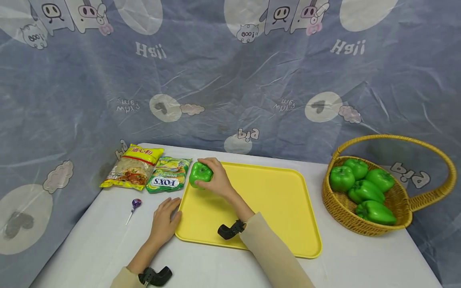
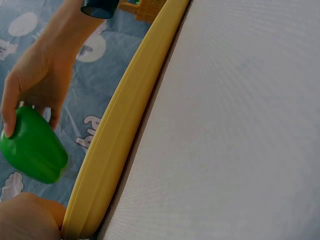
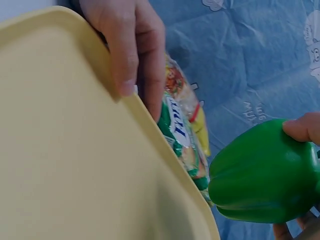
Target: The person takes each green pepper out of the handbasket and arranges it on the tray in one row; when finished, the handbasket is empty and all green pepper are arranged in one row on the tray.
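Observation:
The right hand [image 1: 217, 178] grips a green bell pepper [image 1: 200, 173] over the far left corner of a yellow tray [image 1: 266, 204]. In the right wrist view the pepper [image 3: 262, 175] is held above the tray's rim [image 3: 165, 145], with the thumb on its side. The left hand [image 1: 165, 222] rests at the tray's left edge; the right wrist view shows its thumb on the rim and its other fingers outside it. From the left wrist view, the pepper [image 2: 35, 147] hangs below the right hand's [image 2: 45, 80] fingers.
A wicker basket [image 1: 363, 228] with several green peppers [image 1: 366, 191] stands at the right, its handle arching up. Left of the tray lie a green FOX'S bag [image 1: 167, 176], a yellow food bag [image 1: 133, 167] and a purple lollipop [image 1: 135, 203]. A printed cloth [image 1: 230, 80] hangs behind the table.

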